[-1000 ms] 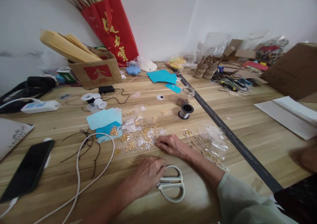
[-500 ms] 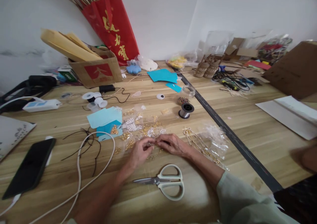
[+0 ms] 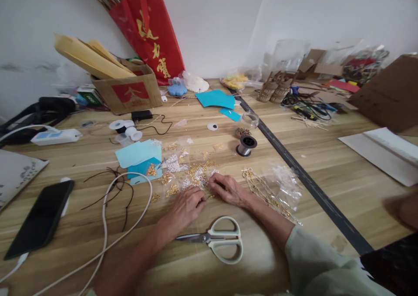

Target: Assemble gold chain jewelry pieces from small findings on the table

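Observation:
My left hand (image 3: 187, 205) and my right hand (image 3: 227, 188) rest side by side on the wooden table (image 3: 326, 174), fingertips down among a scatter of small gold and silver beads and findings (image 3: 196, 176). Whether either hand pinches a piece is too small to tell. White-handled scissors (image 3: 219, 238) lie flat just in front of both hands, blades pointing left. Gold chains in a clear bag (image 3: 271, 189) sit right of my right hand. A spool of silver wire (image 3: 246, 145) stands behind the beads.
Light blue paper (image 3: 139, 156), black cord (image 3: 107, 187) and a white cable (image 3: 107, 226) lie to the left, with a black phone (image 3: 41, 219) beyond. A cardboard box (image 3: 129, 91), red bag (image 3: 148, 30) and craft clutter line the back wall. Another person's hand (image 3: 406, 209) shows at far right.
My left hand left the scissors and moved forward to the beads beside my right hand, then drew back slightly. The scissors now lie fully uncovered.

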Demonstrator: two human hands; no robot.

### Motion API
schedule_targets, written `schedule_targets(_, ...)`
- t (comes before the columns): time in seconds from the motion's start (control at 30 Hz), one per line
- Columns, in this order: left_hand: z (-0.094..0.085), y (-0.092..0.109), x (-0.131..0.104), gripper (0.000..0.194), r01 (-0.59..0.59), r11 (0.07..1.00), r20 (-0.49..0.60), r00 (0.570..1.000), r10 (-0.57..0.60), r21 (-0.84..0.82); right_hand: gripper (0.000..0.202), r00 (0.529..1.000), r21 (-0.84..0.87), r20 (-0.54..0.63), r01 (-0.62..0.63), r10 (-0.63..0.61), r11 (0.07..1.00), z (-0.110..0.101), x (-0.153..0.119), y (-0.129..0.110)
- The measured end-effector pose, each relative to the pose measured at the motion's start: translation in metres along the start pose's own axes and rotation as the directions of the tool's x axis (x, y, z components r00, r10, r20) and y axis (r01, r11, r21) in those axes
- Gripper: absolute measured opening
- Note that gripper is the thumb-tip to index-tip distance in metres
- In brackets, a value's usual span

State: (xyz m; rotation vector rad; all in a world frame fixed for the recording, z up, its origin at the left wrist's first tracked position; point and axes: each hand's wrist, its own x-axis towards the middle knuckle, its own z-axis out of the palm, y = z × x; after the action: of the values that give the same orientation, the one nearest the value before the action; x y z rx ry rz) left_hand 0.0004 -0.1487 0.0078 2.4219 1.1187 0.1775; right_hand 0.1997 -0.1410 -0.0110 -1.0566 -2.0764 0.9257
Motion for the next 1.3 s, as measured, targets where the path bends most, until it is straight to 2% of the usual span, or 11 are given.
schedule_targets(0.1, 0.0, -0.004, 0.0, 0.016, -0.01, 1.0, -0.024, 1.0, 0.01, 0.009, 0.014, 1.0, -0.019, -0.007, 0.02, -0.02, 1.0, 0.001, 0.0, 0.0)
schedule_targets(0.23, -0.001, -0.013, 0.002, 0.017, -0.037, 0.998, -0.13, 0.991, 0.031, -0.05, 0.015, 0.997, -0.031, -0.042, 0.057, -0.058, 0.998, 0.001, -0.001, 0.0)
schedule_targets(0.4, -0.002, -0.026, 0.007, 0.017, -0.002, 0.995, -0.234, 0.972, -0.021, -0.097, 0.014, 0.994, -0.077, -0.077, 0.074, -0.08, 0.994, 0.001, -0.001, -0.001)
schedule_targets(0.63, -0.003, -0.027, 0.008, 0.012, 0.073, 0.97, -0.243, 0.961, -0.13, -0.23, 0.014, 0.983, -0.213, -0.097, 0.13, -0.154, 0.968, 0.004, 0.0, 0.002)
schedule_targets(0.93, -0.004, -0.036, 0.011, 0.008, 0.017, 0.928, -0.286, 0.949, -0.132, -0.372, 0.014, 0.981, -0.41, -0.02, 0.169, -0.194, 0.897, 0.003, 0.001, -0.001)
schedule_targets(1.1, -0.003, -0.04, 0.011, 0.01, -0.006, 0.927, -0.325, 0.937, -0.126, -0.376, 0.016, 0.978, -0.465, 0.002, 0.184, -0.207, 0.866, 0.004, 0.001, -0.003)
schedule_targets(1.3, -0.004, -0.041, 0.012, 0.008, 0.038, 0.933, -0.313, 0.936, -0.158, -0.357, 0.016, 0.978, -0.492, 0.015, 0.187, -0.206, 0.85, 0.005, 0.001, -0.002)
